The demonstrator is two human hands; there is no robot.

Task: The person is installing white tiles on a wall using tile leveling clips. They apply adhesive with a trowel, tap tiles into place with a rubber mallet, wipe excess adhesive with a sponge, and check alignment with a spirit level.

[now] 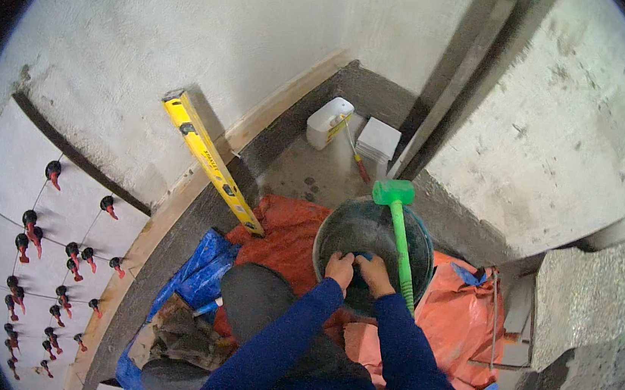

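Both my hands are together inside a dark round bucket [337, 220], which stands in front of me. My left hand [339, 269] is closed, its fingers curled inward. My right hand [375, 275] is closed beside it, nearly touching. Between them shows a small dark, bluish thing [362, 256], mostly covered by the fingers, and I cannot make out its kind. The bucket's inside is dark and its contents are hard to tell. A green mallet [401, 242] lies across the bucket's right rim, head at the far side, handle toward my right forearm.
A yellow spirit level [209, 160] leans against the left wall. White tiles [7, 163] with several black-and-red levelling clips cover the lower left wall. Orange sheeting [288, 214] and blue sheeting [202, 269] lie around the bucket. A white jug [328, 123] and stacked white tiles [378, 139] stand in the corner.
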